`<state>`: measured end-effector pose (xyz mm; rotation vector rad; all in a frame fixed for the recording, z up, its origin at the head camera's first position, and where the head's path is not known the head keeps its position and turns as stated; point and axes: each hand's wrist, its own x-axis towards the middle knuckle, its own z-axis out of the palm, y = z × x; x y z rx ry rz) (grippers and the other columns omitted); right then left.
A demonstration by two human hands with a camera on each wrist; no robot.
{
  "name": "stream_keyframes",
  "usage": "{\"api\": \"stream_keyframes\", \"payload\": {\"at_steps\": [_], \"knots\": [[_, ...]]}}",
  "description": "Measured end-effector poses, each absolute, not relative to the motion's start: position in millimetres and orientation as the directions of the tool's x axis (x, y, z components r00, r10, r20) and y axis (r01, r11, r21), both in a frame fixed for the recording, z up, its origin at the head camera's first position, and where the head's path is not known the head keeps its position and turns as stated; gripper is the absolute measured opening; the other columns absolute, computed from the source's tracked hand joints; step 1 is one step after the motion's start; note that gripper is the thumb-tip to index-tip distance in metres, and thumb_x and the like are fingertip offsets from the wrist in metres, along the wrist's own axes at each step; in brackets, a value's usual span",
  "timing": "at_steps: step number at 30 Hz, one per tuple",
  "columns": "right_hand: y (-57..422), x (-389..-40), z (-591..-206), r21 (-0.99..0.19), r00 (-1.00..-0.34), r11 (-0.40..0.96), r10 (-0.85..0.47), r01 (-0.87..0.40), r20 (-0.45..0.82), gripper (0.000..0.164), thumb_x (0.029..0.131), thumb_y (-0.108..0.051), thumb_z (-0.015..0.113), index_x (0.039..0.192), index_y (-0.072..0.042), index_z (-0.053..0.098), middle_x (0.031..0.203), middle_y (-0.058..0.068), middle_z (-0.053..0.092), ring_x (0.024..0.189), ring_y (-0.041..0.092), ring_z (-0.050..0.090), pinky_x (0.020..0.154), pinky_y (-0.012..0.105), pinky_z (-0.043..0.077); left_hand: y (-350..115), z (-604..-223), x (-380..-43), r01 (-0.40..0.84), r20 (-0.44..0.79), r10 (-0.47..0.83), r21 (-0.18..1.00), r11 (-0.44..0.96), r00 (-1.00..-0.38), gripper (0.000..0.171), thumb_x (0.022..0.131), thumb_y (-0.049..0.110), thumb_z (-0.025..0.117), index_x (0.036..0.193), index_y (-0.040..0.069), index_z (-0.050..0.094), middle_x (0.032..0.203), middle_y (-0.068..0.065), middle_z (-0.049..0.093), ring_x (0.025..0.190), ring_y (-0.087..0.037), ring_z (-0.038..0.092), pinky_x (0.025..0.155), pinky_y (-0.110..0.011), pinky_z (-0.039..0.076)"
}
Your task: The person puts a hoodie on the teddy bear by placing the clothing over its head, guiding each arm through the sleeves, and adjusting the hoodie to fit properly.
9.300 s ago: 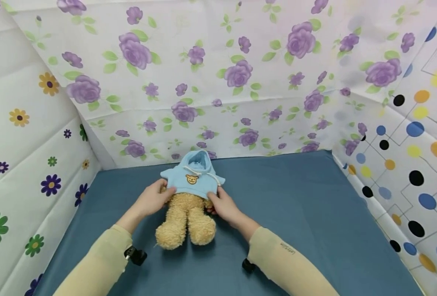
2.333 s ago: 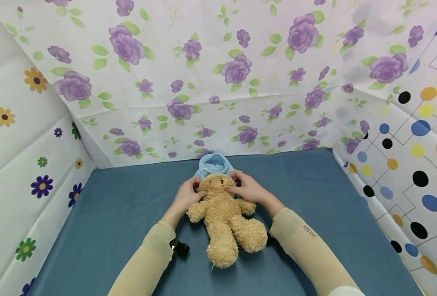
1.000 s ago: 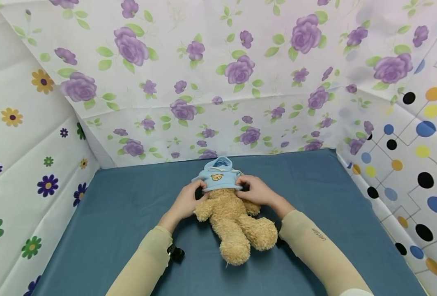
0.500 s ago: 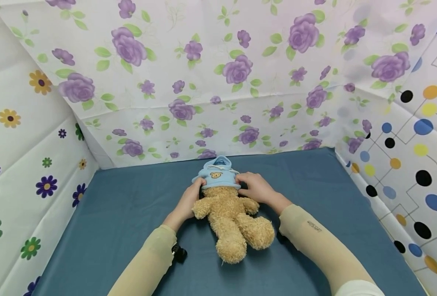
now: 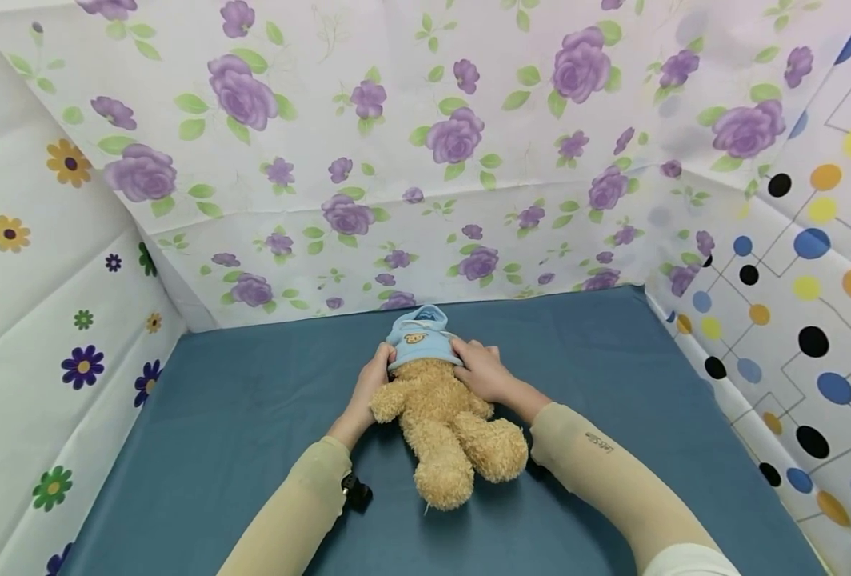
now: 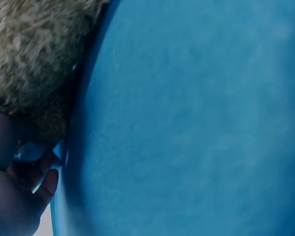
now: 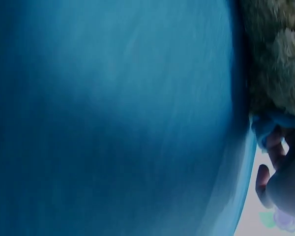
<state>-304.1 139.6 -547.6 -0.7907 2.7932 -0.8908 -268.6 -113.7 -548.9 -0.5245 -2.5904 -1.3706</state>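
A curly tan teddy bear (image 5: 433, 408) lies on its back, legs toward me. A small light blue hoodie (image 5: 425, 346) with a bear-face patch covers its head and hides its face. Both furry arms are outside the hoodie. My left hand (image 5: 369, 390) grips the hoodie's lower edge on the left side; in the left wrist view its fingers (image 6: 48, 184) curl by the blue cloth under the fur. On the opposite side my right hand (image 5: 486, 374) pinches the hem with thumb on top, and the right wrist view shows blue cloth at its fingers (image 7: 275, 147).
The bear lies on a dark blue cloth-covered table (image 5: 267, 416), near its back edge. Behind rises a white curtain (image 5: 281, 256) with purple roses. A daisy-patterned sheet (image 5: 29, 320) hangs at left, a dotted one (image 5: 778, 320) at right.
Earlier the hoodie sat over the bear's torso; later it was behind the bare face. Since then it has come down over the head, and both hands have drawn slightly closer around it.
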Motion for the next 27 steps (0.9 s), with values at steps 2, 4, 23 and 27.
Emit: {"api": "stream_keyframes", "payload": {"at_steps": [2, 4, 23, 27], "knots": [[136, -302, -548, -0.592, -0.88, 0.694, -0.472, -0.41, 0.056, 0.024, 0.113, -0.012, 0.056, 0.097, -0.014, 0.037, 0.079, 0.003, 0.039, 0.079, 0.022, 0.034, 0.084, 0.051, 0.015, -111, -549, -269, 0.367, 0.31, 0.195, 0.783, 0.503, -0.93, 0.014, 0.109, -0.002, 0.038, 0.1, 0.009, 0.034, 0.076, -0.001, 0.023, 0.066, -0.017, 0.019, 0.071, -0.038, 0.022], [132, -299, -548, -0.622, -0.897, 0.687, -0.438, -0.375, 0.058, 0.023, 0.113, -0.01, 0.055, 0.098, -0.014, 0.037, 0.079, 0.004, 0.04, 0.078, 0.022, 0.034, 0.084, 0.052, 0.014, -111, -556, -273, 0.343, 0.312, 0.146, 0.811, 0.474, -0.939, 0.014, 0.111, 0.005, 0.034, 0.099, 0.012, 0.035, 0.077, -0.001, 0.025, 0.066, -0.019, 0.022, 0.07, -0.038, 0.024], [114, -279, -554, -0.818, -0.987, 0.553, -0.121, -0.159, 0.111, 0.023, 0.106, 0.003, 0.054, 0.127, -0.005, 0.051, 0.116, 0.018, 0.066, 0.088, 0.027, 0.059, 0.076, 0.041, 0.042, -113, -554, -267, 0.313, 0.328, 0.071, 0.781, 0.541, -0.942, 0.015, 0.095, -0.005, 0.056, 0.106, 0.002, 0.049, 0.088, -0.016, 0.057, 0.074, -0.027, 0.049, 0.073, -0.041, 0.04], [116, -282, -554, -0.869, -0.985, 0.474, -0.149, -0.144, 0.082, 0.029, 0.102, 0.008, 0.06, 0.123, -0.008, 0.049, 0.131, 0.019, 0.061, 0.115, 0.032, 0.058, 0.087, 0.045, 0.041, -115, -554, -267, 0.233, 0.221, 0.08, 0.858, 0.458, -0.972, 0.022, 0.095, -0.005, 0.056, 0.112, 0.003, 0.046, 0.097, -0.016, 0.054, 0.075, -0.024, 0.043, 0.077, -0.04, 0.037]]}}
